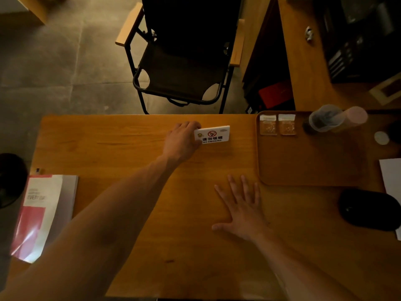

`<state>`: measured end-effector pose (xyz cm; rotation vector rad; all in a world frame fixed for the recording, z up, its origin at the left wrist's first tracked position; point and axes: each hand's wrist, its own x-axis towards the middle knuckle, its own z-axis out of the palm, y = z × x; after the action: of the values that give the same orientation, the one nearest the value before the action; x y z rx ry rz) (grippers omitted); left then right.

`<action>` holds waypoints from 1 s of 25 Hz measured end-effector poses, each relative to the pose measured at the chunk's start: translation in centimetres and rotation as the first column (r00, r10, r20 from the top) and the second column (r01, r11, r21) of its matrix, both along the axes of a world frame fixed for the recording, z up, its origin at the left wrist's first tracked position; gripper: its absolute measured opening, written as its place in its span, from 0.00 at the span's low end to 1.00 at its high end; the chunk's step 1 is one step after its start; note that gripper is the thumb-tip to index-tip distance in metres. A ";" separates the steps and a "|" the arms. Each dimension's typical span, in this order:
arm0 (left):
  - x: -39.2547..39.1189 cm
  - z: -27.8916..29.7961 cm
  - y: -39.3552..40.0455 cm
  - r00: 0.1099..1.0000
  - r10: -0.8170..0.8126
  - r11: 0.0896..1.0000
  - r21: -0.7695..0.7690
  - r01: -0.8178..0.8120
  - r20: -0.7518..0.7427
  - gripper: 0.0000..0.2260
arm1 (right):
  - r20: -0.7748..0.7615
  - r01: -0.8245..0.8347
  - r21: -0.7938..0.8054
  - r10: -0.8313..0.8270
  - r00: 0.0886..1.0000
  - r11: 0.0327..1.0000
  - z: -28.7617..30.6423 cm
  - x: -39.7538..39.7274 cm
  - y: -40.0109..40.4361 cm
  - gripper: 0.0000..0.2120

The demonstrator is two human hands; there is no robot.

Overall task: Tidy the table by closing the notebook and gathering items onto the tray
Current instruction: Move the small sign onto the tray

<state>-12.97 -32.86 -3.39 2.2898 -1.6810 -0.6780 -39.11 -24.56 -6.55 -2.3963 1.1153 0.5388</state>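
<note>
My left hand (183,140) reaches across the wooden table (134,192) and grips the left end of a white no-smoking sign (214,135) near the far edge. My right hand (243,209) lies flat on the table with fingers spread, holding nothing, just left of the brown tray (303,166). Two small clear packets (277,124) and clear plastic cups (327,118) stand along the tray's far side. A closed notebook (43,213) with a red and white cover lies at the table's left edge.
A black folding chair (182,68) stands beyond the table's far edge. A black oval object (368,209) lies at the right, near a white sheet (392,181). A small white disc (381,137) sits right of the tray. A wooden side desk (308,72) rises at the back right.
</note>
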 end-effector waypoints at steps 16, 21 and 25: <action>-2.0 -0.5 2.8 0.992 0.046 0.996 -0.074 -0.055 -0.115 0.18 | 0.084 0.201 -0.225 -0.187 0.979 0.953 -2.1 -4.1 3.8 0.30; -4.3 -0.3 3.9 0.978 0.050 0.996 -0.060 -0.064 -0.204 0.17 | 0.069 0.292 -0.245 -0.283 0.956 0.925 -2.1 -5.1 4.2 0.29; -6.7 0.0 3.7 0.970 -0.018 0.996 -0.085 -0.003 -0.242 0.17 | 0.068 0.367 -0.251 -0.362 0.930 0.895 -1.8 -6.6 4.3 0.29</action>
<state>-19.66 -29.13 -3.38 2.0492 -1.5743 -0.8334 -45.69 -20.31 -8.38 -2.3062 1.6695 0.2512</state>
